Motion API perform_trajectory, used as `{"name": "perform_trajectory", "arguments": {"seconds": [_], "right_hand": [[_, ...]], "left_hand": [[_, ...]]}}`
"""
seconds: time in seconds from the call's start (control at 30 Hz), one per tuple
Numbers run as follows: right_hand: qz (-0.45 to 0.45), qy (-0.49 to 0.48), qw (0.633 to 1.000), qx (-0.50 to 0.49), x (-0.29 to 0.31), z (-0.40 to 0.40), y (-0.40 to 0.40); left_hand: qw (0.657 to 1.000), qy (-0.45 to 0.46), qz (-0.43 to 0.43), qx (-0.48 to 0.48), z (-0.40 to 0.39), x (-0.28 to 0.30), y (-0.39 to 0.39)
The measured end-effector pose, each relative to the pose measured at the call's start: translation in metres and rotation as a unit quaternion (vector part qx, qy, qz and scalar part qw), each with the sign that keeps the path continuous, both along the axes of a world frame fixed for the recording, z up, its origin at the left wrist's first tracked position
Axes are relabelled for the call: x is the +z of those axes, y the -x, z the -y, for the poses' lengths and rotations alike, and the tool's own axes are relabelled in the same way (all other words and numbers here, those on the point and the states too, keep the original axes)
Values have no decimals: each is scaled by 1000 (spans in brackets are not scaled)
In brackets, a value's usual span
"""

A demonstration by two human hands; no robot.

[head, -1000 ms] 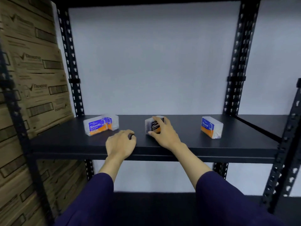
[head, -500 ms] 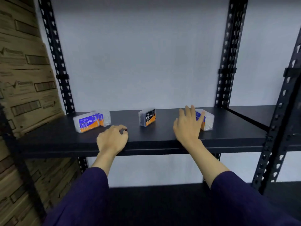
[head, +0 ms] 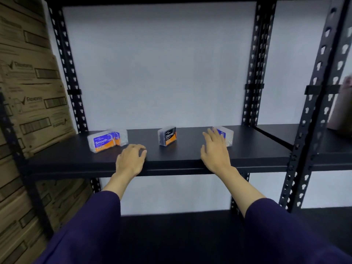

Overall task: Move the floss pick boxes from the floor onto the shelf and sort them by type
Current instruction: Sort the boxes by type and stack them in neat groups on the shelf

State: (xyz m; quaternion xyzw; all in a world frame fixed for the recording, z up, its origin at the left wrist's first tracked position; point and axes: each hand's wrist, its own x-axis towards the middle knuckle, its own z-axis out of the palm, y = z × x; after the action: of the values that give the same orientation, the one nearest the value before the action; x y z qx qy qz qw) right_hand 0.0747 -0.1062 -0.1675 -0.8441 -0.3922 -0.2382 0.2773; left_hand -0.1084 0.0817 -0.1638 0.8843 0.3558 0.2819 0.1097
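On the black metal shelf (head: 190, 159) stand two clear plastic blue-and-orange "Smooth" floss pick boxes (head: 106, 141) at the left, a clear black-labelled "Charcoal" box (head: 167, 138) in the middle, and a clear blue-and-orange box (head: 225, 137) at the right. The right hand (head: 214, 151) reaches toward that right box, fingers straight and slightly spread; contact looks likely but blur hides it. The left hand (head: 130, 161) rests on the shelf's front edge, fingers loosely curled, holding nothing. Brown printed cardboard cartons (head: 28, 92) are stacked at the left.

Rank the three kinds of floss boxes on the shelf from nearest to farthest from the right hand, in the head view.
1. Blue-and-orange box, right end of the shelf, just behind the right hand, whose fingers overlap it.
2. Charcoal box, middle, to the hand's left.
3. Smooth boxes, far left.
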Motion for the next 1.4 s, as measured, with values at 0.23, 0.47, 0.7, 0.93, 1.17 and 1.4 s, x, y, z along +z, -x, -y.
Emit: {"name": "perform_trajectory", "arguments": {"seconds": [0.23, 0.47, 0.7, 0.93, 1.17, 1.4], "right_hand": [[0, 22, 999, 42, -15, 57, 70], [-70, 99, 993, -3, -97, 107, 86], [-209, 256, 944, -29, -235, 124, 54], [-336, 355, 872, -23, -385, 121, 31], [-371, 427, 824, -11, -485, 118, 29], [-296, 440, 847, -9, -512, 116, 32]], "left_hand": [[997, -24, 52, -60, 103, -9, 16], [992, 3, -54, -110, 177, -96, -2], [967, 82, -189, -150, 186, -241, -41], [926, 167, -309, -139, 170, -386, -55], [913, 158, -375, -10, 152, -483, -20], [905, 249, -337, 73, 142, -522, 20]]}}
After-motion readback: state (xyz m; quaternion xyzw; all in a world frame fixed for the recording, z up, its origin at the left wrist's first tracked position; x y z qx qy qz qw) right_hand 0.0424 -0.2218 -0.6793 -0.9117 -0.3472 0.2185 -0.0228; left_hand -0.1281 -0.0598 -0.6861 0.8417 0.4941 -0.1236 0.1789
